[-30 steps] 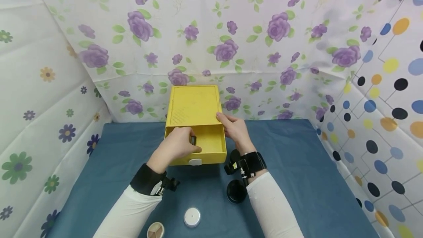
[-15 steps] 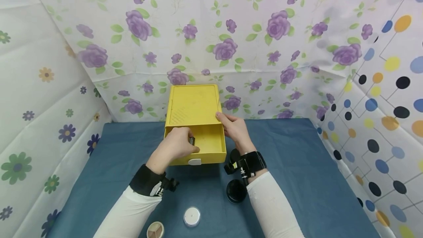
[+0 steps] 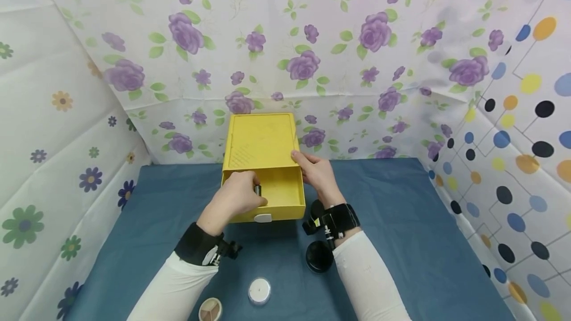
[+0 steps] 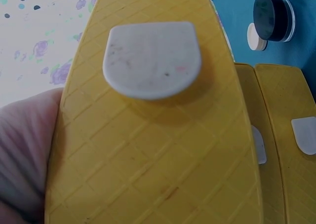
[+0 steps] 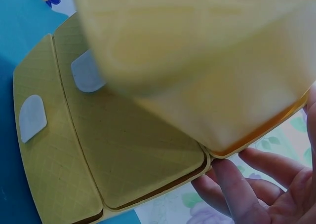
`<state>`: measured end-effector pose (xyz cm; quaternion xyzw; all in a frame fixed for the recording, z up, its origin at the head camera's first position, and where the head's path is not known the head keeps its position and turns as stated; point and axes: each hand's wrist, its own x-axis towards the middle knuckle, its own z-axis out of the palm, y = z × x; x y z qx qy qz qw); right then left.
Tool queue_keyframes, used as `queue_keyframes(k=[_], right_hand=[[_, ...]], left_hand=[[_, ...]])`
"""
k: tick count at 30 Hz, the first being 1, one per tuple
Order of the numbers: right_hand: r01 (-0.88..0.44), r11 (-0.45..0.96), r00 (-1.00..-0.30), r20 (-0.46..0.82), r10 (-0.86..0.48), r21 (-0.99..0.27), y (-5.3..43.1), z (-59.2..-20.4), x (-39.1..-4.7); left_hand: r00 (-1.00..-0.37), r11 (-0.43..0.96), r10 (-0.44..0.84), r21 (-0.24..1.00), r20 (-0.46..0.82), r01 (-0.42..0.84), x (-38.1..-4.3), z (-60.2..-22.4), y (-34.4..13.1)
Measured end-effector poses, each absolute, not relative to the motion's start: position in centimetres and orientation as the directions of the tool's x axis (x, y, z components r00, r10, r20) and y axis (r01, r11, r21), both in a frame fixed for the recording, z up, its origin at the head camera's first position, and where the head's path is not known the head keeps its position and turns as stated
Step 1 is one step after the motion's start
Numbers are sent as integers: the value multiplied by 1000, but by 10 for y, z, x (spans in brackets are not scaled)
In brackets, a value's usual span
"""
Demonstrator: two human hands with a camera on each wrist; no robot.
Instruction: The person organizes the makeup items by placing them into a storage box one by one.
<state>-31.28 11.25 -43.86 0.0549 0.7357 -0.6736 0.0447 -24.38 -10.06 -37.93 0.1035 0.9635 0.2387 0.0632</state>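
While the right hand (image 3: 317,175) grips the cabinet's (image 3: 262,137) edge, worktop (image 3: 379,202) spreading beyond, I see the left hand (image 3: 236,194) pinch one object (image 3: 257,190) inside one drawer (image 3: 287,213), three containers (image 3: 319,256) nearer.

A wrinkled rose-print sheet (image 3: 285,24) hung behind a blue cloth (image 3: 379,207); a flower-print sheet (image 3: 53,167) flanked its left, a dotted sheet (image 3: 508,167) its right.

Inside the left grip (image 3: 237,193), a small dark object (image 3: 257,190) is mostly hidden, its kind hard to tell. Below that grip, a round palette (image 3: 210,310) is clipped; above the right grip (image 3: 318,175), the wrist view blurs the drawer (image 5: 197,56).
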Motion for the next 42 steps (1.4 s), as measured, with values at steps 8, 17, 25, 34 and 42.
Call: queue_keyframes(k=[8,17,25,34,42], right_hand=[[141,75,-990,-141,15,-987,113,-438,-313],[148,96,-989,-146,30,-984,111,-439,-313],[160,84,-987,-159,25,-984,112,-438,-313],[163,86,-987,-161,26,-983,111,-437,-313],[166,105,-986,-164,30,-980,110,-436,-312]], left_hand=[[-968,872,240,454,-68,184,-242,-378,-101],[-967,867,244,463,-70,186,-240,-376,-102],[-972,869,224,466,-66,169,-241,-377,-100],[-975,865,215,474,-51,166,-240,-378,-101],[-973,854,230,482,-11,197,-240,-379,-104]])
